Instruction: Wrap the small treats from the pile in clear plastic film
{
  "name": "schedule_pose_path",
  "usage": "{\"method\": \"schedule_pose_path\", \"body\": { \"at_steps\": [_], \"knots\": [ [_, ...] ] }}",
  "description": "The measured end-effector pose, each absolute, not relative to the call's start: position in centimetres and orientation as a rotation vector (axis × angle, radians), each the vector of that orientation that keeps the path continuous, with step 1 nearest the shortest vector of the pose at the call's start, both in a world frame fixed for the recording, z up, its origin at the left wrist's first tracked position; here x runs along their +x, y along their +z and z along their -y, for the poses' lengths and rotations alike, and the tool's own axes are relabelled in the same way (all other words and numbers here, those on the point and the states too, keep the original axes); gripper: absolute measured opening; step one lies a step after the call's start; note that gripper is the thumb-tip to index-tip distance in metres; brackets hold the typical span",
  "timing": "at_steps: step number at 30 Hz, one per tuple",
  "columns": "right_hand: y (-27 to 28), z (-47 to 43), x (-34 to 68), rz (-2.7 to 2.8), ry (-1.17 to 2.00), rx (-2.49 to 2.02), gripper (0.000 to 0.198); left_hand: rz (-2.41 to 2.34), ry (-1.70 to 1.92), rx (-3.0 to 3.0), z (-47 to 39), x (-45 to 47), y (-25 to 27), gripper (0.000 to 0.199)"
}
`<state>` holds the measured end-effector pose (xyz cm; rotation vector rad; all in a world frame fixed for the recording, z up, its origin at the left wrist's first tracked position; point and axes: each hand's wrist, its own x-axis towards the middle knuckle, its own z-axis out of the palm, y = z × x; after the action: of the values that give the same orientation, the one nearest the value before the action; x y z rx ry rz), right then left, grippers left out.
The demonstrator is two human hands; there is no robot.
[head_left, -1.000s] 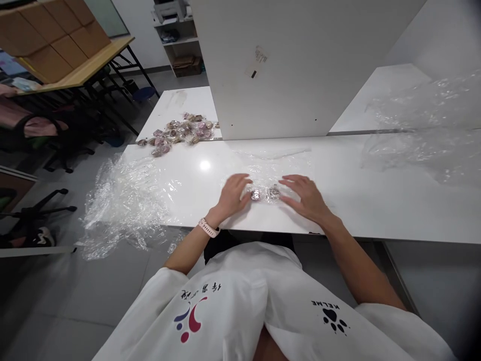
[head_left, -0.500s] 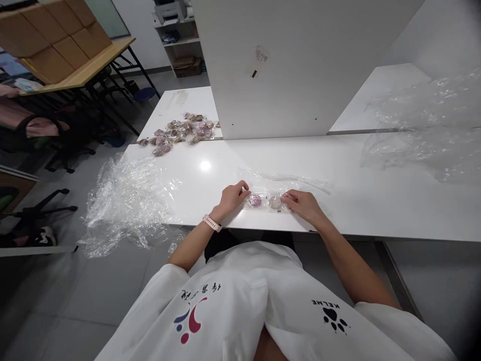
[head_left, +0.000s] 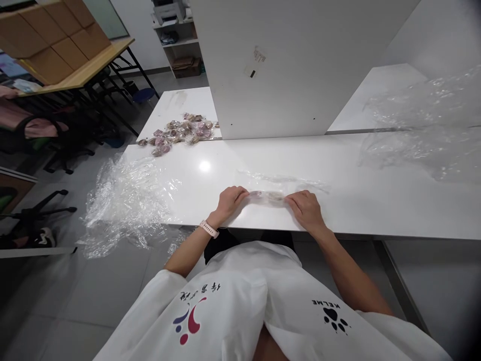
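Between my hands stretches a clear plastic wrap bundle [head_left: 268,196] with small round pieces in it, one pinkish and one pale. Its outline is smeared by motion. Its left end is pinched in the fingers of my left hand [head_left: 230,201], which has a pale pink watch band [head_left: 209,229] at the wrist. My right hand [head_left: 306,208] pinches the right end, fingers closed. Just beyond the bundle, a sheet of clear plastic film [head_left: 293,180] lies flat on the white table [head_left: 255,155].
A heap of crumpled clear plastic [head_left: 130,200] hangs over the table's left edge. Small wrapped pieces [head_left: 188,130] lie piled at the back left. A tall white panel [head_left: 293,65] rises behind the table. More clear film [head_left: 432,145] spreads at the right.
Both hands have closed on the ends of the wrap. The pieces, earlier face up on the table, now look tilted and narrower between the hands.
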<state>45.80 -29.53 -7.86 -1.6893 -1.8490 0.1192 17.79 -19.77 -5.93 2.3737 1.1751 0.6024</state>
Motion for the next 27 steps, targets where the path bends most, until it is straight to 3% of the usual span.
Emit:
{"method": "schedule_pose_path", "body": {
  "at_steps": [5, 7, 9, 12, 15, 17, 20, 23, 27],
  "knots": [
    [-5.8, 25.8, 45.9, 1.710, 0.427, -2.003, 0.037, -1.409, 0.370, 2.172, 16.3, 21.0, -4.4, 0.029],
    [-5.4, 25.0, 45.6, 1.676, 0.338, -2.089, 0.033, -1.492, 0.319, 2.204, 15.9, 21.7, -3.9, 0.019],
    [-5.3, 25.3, 45.2, 1.701, 0.058, -2.026, 0.028, -1.509, 0.436, 2.359, 16.7, 21.9, -3.6, 0.013],
    [-5.6, 27.2, 44.5, 1.776, -0.184, -1.831, 0.027, -1.281, 0.566, 2.637, 19.3, 21.1, -4.1, 0.042],
    [-6.4, 29.1, 44.0, 1.868, -0.061, -1.779, 0.027, -1.202, 0.331, 2.655, 21.1, 20.2, -5.2, 0.060],
    [-7.0, 29.8, 43.6, 1.875, 0.006, -1.794, 0.027, -1.330, 0.258, 2.510, 21.1, 20.2, -5.9, 0.059],
    [-7.7, 30.0, 42.7, 1.799, 0.018, -1.829, 0.024, -1.422, 0.490, 2.135, 19.9, 21.4, -6.0, 0.050],
    [-7.8, 29.8, 41.4, 1.744, 0.098, -1.814, 0.021, -1.221, 0.756, 1.550, 19.3, 23.5, -5.0, 0.041],
    [-7.2, 29.7, 40.4, 1.475, 0.460, -1.656, 0.025, -0.840, 0.771, 0.929, 20.7, 25.6, -3.5, 0.032]
  ]
}}
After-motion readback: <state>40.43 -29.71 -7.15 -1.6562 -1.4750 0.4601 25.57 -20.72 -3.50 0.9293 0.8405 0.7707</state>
